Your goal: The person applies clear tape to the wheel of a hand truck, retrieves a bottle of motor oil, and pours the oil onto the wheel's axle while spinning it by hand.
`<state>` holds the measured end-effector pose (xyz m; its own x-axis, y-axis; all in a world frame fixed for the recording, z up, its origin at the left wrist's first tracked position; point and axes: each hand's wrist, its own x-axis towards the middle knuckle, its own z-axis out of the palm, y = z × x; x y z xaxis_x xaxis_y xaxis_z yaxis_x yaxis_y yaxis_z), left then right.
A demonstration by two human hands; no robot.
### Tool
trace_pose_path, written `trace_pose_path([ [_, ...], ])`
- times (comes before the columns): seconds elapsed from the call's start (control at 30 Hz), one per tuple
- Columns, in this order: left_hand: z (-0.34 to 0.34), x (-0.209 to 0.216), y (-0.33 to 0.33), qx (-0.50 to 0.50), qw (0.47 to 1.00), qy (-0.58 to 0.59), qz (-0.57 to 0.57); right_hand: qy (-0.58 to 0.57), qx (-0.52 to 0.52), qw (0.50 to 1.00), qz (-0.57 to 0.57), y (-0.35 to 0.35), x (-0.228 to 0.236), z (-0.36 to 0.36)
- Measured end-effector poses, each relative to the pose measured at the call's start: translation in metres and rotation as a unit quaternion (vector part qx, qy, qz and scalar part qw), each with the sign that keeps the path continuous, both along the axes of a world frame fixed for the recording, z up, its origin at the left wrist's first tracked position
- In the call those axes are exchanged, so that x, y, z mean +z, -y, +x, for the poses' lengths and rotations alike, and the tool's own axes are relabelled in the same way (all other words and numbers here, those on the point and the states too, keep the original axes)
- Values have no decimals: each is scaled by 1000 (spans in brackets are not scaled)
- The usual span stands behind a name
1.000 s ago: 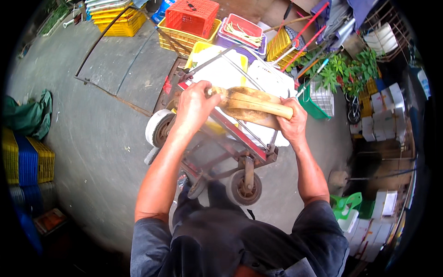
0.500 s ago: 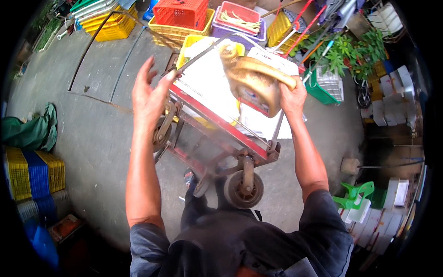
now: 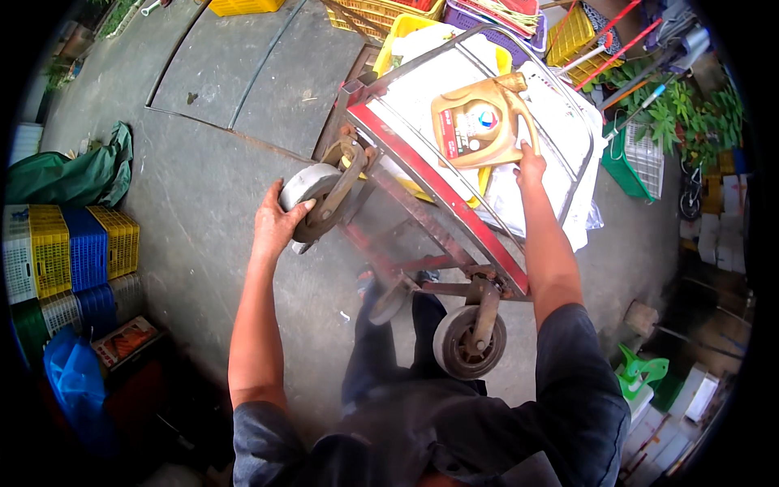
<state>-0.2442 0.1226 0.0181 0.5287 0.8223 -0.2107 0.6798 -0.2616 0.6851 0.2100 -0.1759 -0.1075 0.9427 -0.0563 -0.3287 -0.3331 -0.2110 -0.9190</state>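
A red metal cart [image 3: 434, 215] lies tipped over, its rusty casters pointing toward me. My left hand [image 3: 276, 223] is closed on the rim of the left caster wheel [image 3: 310, 185], thumb on the near side. By its handle, my right hand [image 3: 530, 168] grips a gold plastic oil jug [image 3: 475, 130]. The jug lies tilted over the cart's wire-framed side, label facing up and neck pointing to the upper right; whether it rests there I cannot tell. Nearer me hangs another caster wheel [image 3: 469, 342]. A further wheel [image 3: 391, 302] shows lower down, beside my legs.
Behind the cart are a yellow crate [image 3: 403, 31] and white sacks. Stacked yellow and blue crates [image 3: 69, 247] stand at left below a green cloth [image 3: 77, 174]. A green basket [image 3: 629, 166], poles and leafy plants are at the right. A green stool [image 3: 641, 369] sits lower right.
My left hand, open in the air before, has come down onto the caster wheel. The jug in my right hand has turned label up, its neck now to the right. The view has shifted.
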Motion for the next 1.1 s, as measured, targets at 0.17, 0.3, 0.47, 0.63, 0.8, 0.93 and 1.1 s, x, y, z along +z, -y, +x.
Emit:
trace_pose_path([
  [0.17, 19, -8, 5, 5, 999, -31, 18, 247, 25, 920, -303, 51, 35, -17],
  [0.3, 34, -4, -3, -38, 996, -27, 70, 255, 105, 928, -252, 97, 124, -86],
  [0.47, 56, 3, -25, -137, 986, -95, 14, 281, 168, 904, -275, 137, 184, -189],
  [0.63, 27, -32, -22, 22, 937, 161, -309, 245, 157, 924, -249, 148, 204, -259],
  [0.8, 15, -40, 3, 210, 765, 308, -525, 223, 140, 932, -247, 183, 191, -273],
  [0.93, 7, -29, 14, 232, 742, 262, -571, 206, 138, 950, -190, 179, 200, -283],
  [1.1, 2, -23, 24, 269, 732, 287, -556, 116, 219, 969, -13, 88, 228, -316],
])
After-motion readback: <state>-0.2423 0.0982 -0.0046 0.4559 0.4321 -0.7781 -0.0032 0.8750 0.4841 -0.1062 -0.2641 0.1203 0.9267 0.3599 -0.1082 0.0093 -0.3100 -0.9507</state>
